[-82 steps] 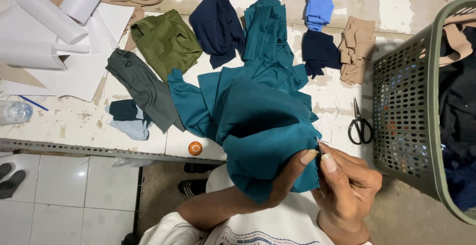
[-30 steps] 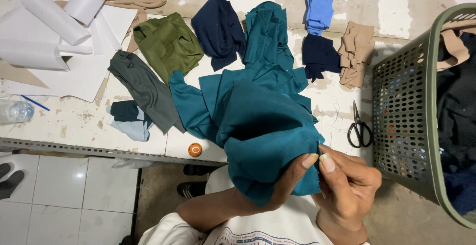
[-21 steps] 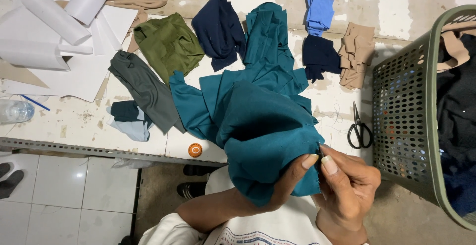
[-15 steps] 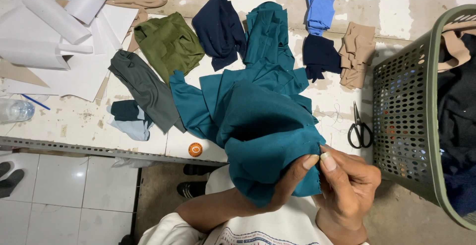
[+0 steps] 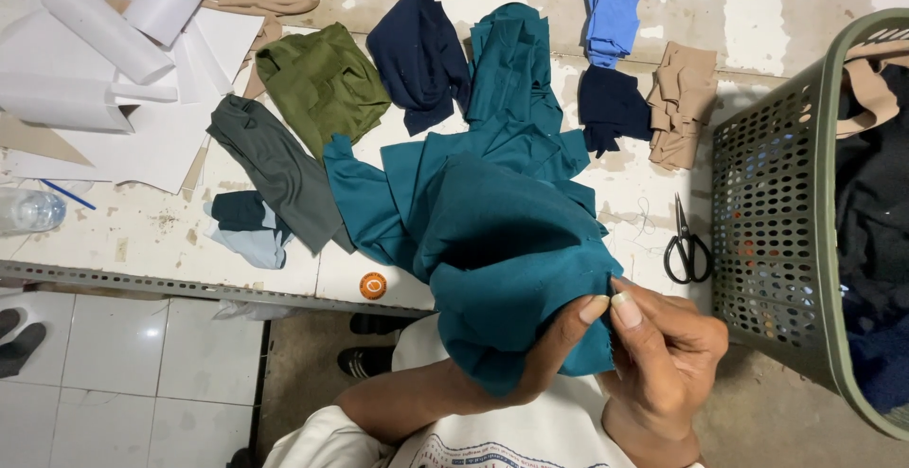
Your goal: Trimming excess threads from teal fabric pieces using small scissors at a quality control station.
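Almost nothing has moved since the earlier frames: your left hand and right hand stay pinched together on the teal cloth's edge, lower centre. You appear to be working its hem; next, hold the fold taut. Soft matte weave, draped over the chipped worktable. Steel scissors lie beside the perforated basket.

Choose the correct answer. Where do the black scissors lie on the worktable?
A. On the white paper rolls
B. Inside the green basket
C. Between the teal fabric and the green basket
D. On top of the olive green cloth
C: the black scissors lie flat on the worktable, to the right of the teal fabric and just left of the green basket.
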